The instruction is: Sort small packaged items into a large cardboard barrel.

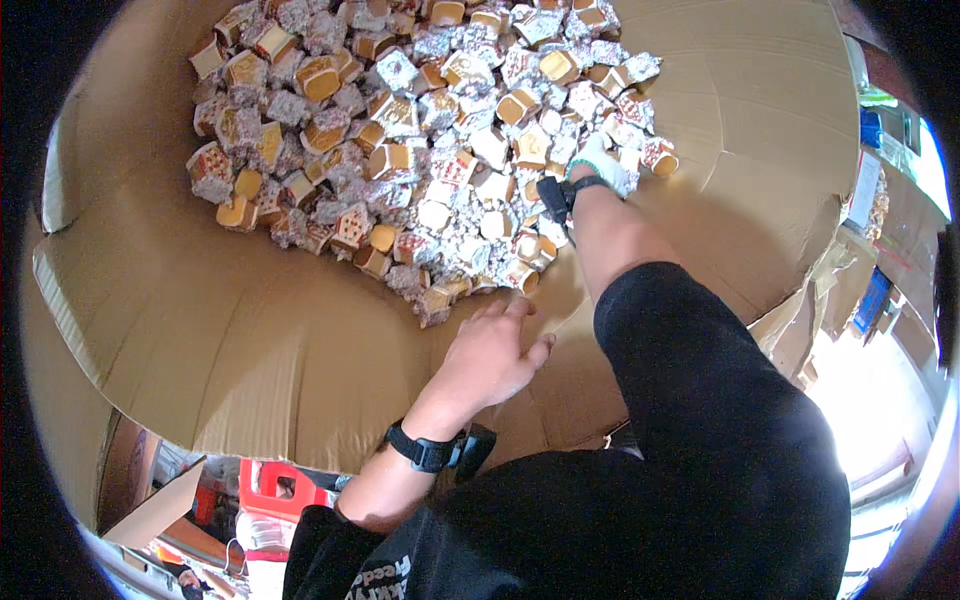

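A big heap of small house-shaped ornaments (pixel 400 160) lies in a large cardboard box (pixel 250 330). They are brown, white and red, with whitish frosted or glittery roofs. My right hand (pixel 607 168), in a white glove with a green cuff, reaches into the right side of the heap. Its fingers are washed out by bright light among the ornaments, so I cannot tell what they hold. My left hand (pixel 492 350) is bare and open, its fingers stretched toward the near edge of the heap over the box wall. Nothing is in it.
The curved cardboard walls surround the heap. Torn cardboard flaps (pixel 815 300) hang at the right rim. Outside at the lower left stand a red plastic object (pixel 275 488) with a handle-like opening and a cardboard piece (pixel 155 508). A blue item (pixel 872 300) lies at the far right.
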Available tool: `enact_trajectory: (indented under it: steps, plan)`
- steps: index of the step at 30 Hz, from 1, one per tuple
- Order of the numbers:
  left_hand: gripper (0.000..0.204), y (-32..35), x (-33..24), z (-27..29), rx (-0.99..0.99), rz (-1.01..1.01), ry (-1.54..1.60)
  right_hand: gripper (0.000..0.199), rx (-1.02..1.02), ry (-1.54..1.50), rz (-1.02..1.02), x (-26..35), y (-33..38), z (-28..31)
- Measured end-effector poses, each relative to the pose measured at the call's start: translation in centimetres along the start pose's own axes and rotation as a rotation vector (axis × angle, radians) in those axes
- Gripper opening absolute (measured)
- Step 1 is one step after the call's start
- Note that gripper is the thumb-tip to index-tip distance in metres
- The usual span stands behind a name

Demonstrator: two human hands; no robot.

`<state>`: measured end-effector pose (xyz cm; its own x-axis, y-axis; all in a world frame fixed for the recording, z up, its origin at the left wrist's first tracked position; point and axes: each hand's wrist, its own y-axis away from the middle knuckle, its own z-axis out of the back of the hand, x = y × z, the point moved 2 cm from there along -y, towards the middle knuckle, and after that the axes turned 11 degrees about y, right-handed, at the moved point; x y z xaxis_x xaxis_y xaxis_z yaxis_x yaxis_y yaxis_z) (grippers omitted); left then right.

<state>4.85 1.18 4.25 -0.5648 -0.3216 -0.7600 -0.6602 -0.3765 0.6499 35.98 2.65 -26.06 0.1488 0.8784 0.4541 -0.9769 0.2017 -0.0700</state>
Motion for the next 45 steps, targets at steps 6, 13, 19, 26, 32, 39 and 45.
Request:
enact_trajectory:
  steps: [6,13,19,26,32,39,45]
  plan:
    - [0.043,0.2,-0.1,0.2,-0.010,-0.026,0.036,0.135,0.316,0.558,-0.207,2.3,3.1,0.8]
    - [0.041,-0.1,-0.2,-0.1,0.009,-0.005,0.039,0.087,0.505,0.198,-0.085,0.1,-2.6,-3.6]
    - [0.041,0.1,-0.6,0.3,-0.018,-0.017,0.047,0.068,0.770,0.639,0.259,-4.0,-6.5,-4.7]
    - [0.043,0.0,0.1,0.1,-0.011,-0.018,0.037,0.056,0.653,0.595,0.372,0.0,-2.5,1.7]
    - [0.045,0.0,-0.4,0.8,-0.103,0.097,0.045,0.047,0.505,-0.154,0.361,4.8,4.1,9.4]
    - [0.056,-0.9,1.8,3.0,-0.508,-0.078,0.832,0.036,1.477,-0.866,0.067,10.2,15.8,21.0]
    - [0.048,3.7,1.3,3.7,-0.650,-0.205,1.003,0.034,2.005,-0.760,0.031,8.4,19.4,30.7]
